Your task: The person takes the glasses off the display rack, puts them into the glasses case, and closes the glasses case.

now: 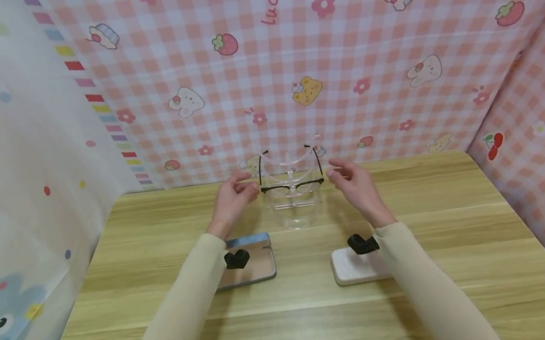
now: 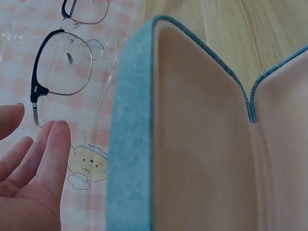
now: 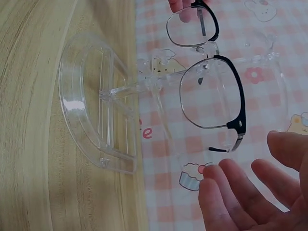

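Note:
A pair of black half-rim eyeglasses [image 1: 317,182] sits on a clear plastic display stand [image 1: 297,224] at the far side of the table. My left hand [image 1: 234,198] is beside the glasses' left end; in the left wrist view its thumb and fingers are spread apart with nothing between them. On the other side, my right hand [image 1: 355,184] is held near the right hinge. The right wrist view shows its fingers [image 3: 226,192] loosely bent, with a small gap to the temple arm. Neither hand clearly touches the eyeglasses.
Below my left forearm lies an open blue glasses case [image 1: 252,266] with a beige lining. A whitish closed case [image 1: 359,265] lies partly under my right forearm. Behind the wooden table [image 1: 310,327] hangs a pink checked cloth [image 1: 260,79].

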The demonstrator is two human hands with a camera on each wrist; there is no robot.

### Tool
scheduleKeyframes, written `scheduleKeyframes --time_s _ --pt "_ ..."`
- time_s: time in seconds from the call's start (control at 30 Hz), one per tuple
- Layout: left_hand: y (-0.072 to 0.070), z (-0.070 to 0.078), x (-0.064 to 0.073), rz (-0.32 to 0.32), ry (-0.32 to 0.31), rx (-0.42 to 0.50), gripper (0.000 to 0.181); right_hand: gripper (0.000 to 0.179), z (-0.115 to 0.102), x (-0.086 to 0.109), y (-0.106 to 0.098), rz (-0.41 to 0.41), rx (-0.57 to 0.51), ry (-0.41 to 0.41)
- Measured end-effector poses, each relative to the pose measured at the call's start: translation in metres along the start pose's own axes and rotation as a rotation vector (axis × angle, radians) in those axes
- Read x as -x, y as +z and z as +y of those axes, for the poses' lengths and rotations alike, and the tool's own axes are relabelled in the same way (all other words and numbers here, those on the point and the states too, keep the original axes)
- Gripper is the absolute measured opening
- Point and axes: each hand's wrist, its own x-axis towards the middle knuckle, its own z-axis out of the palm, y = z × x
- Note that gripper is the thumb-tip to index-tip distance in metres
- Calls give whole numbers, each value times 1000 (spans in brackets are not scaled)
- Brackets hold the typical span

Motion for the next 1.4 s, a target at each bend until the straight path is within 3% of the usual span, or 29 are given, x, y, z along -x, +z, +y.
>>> scheduleKeyframes --time_s 0.37,0.9,1.4 --pt "7 1 -7 16 -54 59 43 42 3 -10 9 -7 -97 39" --pt "11 3 -8 27 -100 155 42 39 -1 -14 13 -21 -104 67" --pt "8 12 12 22 -107 236 41 39 -6 -3 9 -29 -165 36"
